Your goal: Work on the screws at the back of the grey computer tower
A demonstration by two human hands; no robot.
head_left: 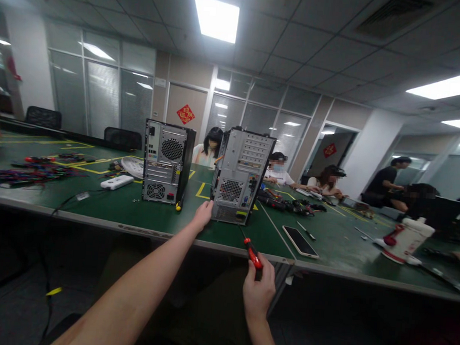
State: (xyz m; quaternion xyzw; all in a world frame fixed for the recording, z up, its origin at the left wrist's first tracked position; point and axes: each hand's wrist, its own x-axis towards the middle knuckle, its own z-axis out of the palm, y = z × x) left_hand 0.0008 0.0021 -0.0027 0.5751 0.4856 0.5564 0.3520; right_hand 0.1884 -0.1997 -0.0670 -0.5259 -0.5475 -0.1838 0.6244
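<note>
Two computer cases stand upright on the green table, their back panels facing me. My left hand grips the lower left edge of the nearer computer case; its fingertips are hidden behind that edge. In my right hand is a red and black screwdriver, held by its handle in front of the table edge. The screwdriver's thin shaft points up toward the bottom of the same case; whether the tip touches it I cannot tell. Left of it stands the second computer case, with a yellow-ended tool at its foot.
A phone and a small slim tool lie to the right. Beyond them stands a white bottle. Bundled cables and a white power strip lie left on the green table. Several people sit across.
</note>
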